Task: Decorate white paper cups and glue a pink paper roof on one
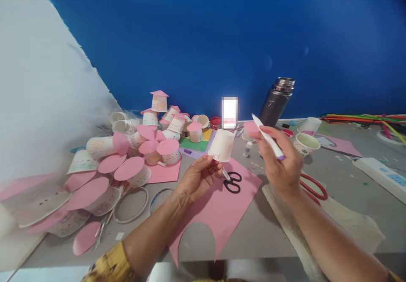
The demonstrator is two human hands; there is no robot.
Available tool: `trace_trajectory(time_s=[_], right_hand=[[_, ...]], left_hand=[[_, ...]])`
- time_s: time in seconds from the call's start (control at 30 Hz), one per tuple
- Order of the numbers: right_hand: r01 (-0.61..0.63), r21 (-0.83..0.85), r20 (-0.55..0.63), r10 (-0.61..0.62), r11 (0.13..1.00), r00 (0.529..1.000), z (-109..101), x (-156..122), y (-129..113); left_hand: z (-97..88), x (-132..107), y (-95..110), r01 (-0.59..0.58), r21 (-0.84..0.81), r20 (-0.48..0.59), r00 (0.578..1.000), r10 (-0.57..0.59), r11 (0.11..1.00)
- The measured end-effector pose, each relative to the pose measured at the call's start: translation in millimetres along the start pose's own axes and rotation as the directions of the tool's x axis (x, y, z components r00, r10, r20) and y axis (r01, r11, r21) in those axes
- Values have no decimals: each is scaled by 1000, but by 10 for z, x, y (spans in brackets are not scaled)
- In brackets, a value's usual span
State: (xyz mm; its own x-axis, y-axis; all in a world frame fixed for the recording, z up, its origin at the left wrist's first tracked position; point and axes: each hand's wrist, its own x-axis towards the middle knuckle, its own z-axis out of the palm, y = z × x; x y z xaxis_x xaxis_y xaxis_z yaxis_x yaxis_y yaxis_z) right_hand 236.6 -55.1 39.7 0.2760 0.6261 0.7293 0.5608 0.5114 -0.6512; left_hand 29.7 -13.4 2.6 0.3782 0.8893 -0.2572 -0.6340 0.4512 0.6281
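My left hand (199, 176) grips a white paper cup (221, 145), held upside down above the table by its rim. My right hand (281, 163) is closed round a white marker (268, 137) with a purple band, its tip pointing up and left, a short way right of the cup. Under my hands lies a pink paper sheet (218, 210) with a round piece cut out of its near edge. Black-handled scissors (233, 181) rest on that sheet just below the cup.
A heap of white cups with pink paper lids (149, 146) fills the left side. A dark metal flask (276, 101) stands at the back. Red scissors (314, 186), two empty cups (305, 143), a white power strip (380, 173) and coloured sticks (361, 119) lie right.
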Motion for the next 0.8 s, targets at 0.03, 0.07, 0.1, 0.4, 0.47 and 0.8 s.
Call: trace_trajectory(time_s=[0.03,0.07,0.1,0.4,0.47,0.8], right_hand=[[46,-3,7,-46,999,999,-18,-25,-34],[94,10,50,-95,995,994,-32,-51,-67],[143,34,107,-146,989,983,-41,-74,-98],[312,145,257,-340,939,905,70,-129,-175],[350,111,217,-366,930,905,82,-127,-147],[41,92,134,-53,995,990,143,-222,24]], left_hand=[[5,16,20,-10,-35,-42,999,8,999],[9,30,38,-21,-63,-79,997,16,998],[12,42,53,-31,-87,-110,994,22,996],[24,38,73,-45,-153,-148,989,23,987],[33,25,61,-30,-145,-133,991,11,989],[-1,50,69,0,-194,-113,993,-22,981]])
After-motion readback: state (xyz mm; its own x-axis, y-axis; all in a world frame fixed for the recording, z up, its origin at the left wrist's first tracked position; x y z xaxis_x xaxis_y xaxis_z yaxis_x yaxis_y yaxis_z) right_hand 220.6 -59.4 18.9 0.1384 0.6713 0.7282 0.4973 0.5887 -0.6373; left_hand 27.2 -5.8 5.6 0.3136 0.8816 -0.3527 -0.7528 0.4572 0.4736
